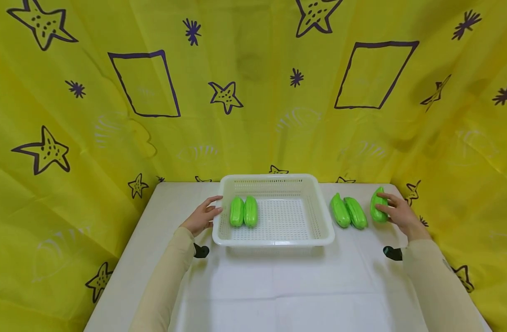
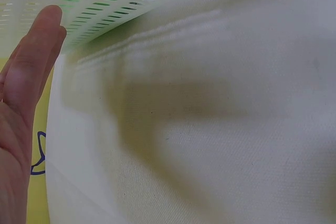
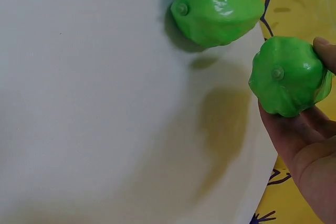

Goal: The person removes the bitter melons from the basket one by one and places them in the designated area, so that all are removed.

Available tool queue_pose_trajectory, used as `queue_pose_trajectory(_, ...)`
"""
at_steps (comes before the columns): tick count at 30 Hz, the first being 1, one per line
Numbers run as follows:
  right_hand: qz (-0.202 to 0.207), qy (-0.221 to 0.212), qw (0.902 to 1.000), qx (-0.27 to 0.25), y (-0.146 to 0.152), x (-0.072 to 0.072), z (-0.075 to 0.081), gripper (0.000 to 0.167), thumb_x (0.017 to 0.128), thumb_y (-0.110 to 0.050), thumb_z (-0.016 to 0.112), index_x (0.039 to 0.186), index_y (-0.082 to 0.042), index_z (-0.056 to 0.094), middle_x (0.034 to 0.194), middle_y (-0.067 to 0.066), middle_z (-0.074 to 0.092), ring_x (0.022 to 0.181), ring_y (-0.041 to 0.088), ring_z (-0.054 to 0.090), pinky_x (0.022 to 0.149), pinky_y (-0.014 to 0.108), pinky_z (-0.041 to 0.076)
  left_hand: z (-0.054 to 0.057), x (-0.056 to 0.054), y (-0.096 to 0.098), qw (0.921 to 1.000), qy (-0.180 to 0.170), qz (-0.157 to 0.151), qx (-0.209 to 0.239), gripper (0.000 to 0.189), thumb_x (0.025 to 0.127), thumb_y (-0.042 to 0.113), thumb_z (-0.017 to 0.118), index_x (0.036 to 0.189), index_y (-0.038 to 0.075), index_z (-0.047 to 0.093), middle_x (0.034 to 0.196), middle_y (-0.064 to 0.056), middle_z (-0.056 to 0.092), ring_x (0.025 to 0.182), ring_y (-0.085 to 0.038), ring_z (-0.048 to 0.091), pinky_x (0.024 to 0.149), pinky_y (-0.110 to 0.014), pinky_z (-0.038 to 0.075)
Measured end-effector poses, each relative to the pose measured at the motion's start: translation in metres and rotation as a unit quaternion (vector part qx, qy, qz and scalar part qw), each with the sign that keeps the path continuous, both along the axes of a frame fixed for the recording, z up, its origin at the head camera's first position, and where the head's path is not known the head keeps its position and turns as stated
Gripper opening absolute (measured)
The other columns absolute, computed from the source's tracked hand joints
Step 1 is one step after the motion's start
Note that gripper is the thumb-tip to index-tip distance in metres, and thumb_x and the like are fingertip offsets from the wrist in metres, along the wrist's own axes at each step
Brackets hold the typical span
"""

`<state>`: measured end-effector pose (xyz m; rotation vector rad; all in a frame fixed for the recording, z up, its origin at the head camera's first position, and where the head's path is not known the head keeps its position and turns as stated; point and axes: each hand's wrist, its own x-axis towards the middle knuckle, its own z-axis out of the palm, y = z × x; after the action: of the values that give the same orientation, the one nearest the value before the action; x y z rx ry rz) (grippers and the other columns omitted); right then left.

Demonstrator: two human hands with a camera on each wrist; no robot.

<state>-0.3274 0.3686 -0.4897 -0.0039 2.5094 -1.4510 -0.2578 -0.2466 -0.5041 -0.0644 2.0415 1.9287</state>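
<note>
Yellow backdrop: cloth [image 1: 253, 133] with dark-outlined stars and frames, filling the upper half of the head view and both sides.
White table: its covered top [image 1: 245, 281] spreads across the lower centre, fold lines showing near the bottom.
White basket: perforated and rectangular, its rim [image 1: 274, 242] at the centre of the frame, standing upright on the table.
Left hand: [image 1: 200, 216] left of centre, at the basket's left side; fingers extended, tips seeming to touch the rim.
Right hand: [image 1: 403, 216] right of centre, holding a gourd between thumb and fingers.
Held gourd: bright green, ribbed [image 1: 375, 214], right of centre, stem end facing the right wrist camera.
Table gourds: two more [image 1: 340, 210] [image 1: 356, 213], between basket and right hand, leaning close together.
Basket gourds: two [image 1: 237, 212] [image 1: 250, 212], side by side in the basket's left part, lengthwise up the frame.
</note>
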Motion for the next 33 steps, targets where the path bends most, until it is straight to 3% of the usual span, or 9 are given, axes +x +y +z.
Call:
queue_pose_trajectory(4,0.01,-0.01,0.9997,0.019,0.003,-0.004,-0.009,0.068,0.102,-0.031,0.052,0.152,0.003,0.02,0.15,0.043,0.008,0.133,0.05,0.027,0.102,0.055,0.04,0.001,0.0,0.0,1.0,-0.004,0.002,-0.006,0.055,0.098,0.03,0.06,0.148,0.026,0.037,0.145,-0.019,0.045,0.117,-0.032,0.056,0.08,-0.033,0.053)
queue_pose_trajectory(12,0.025,-0.018,0.9989,0.036,0.002,-0.005,-0.021,0.066,0.103,-0.029,0.051,0.151,0.004,0.021,0.148,0.045,0.005,0.134,0.057,0.022,0.104,0.06,0.035,0.005,0.0,0.002,0.9998,-0.007,0.004,-0.02,0.058,0.096,0.034,0.062,0.148,0.027,0.037,0.145,-0.016,0.046,0.118,-0.031,0.056,0.082,-0.033,0.052)
queue_pose_trajectory(23,0.026,-0.042,0.9963,0.07,-0.005,-0.002,-0.02,0.067,0.101,-0.032,0.054,0.152,0.0,0.024,0.149,0.044,0.006,0.135,0.058,0.013,0.108,0.068,0.018,0.005,0.001,0.002,0.9996,-0.013,0.008,-0.024,0.056,0.097,0.032,0.062,0.147,0.028,0.037,0.145,-0.014,0.046,0.117,-0.029,0.057,0.084,-0.035,0.052)
queue_pose_trajectory(33,0.034,-0.034,0.9969,0.063,-0.007,-0.004,-0.02,0.065,0.102,-0.028,0.053,0.152,0.0,0.023,0.151,0.04,0.007,0.138,0.058,0.005,0.108,0.07,0.014,0.004,0.0,0.002,0.9995,-0.012,0.007,-0.029,0.057,0.096,0.033,0.062,0.148,0.028,0.037,0.144,-0.014,0.047,0.113,-0.026,0.058,0.08,-0.032,0.051)
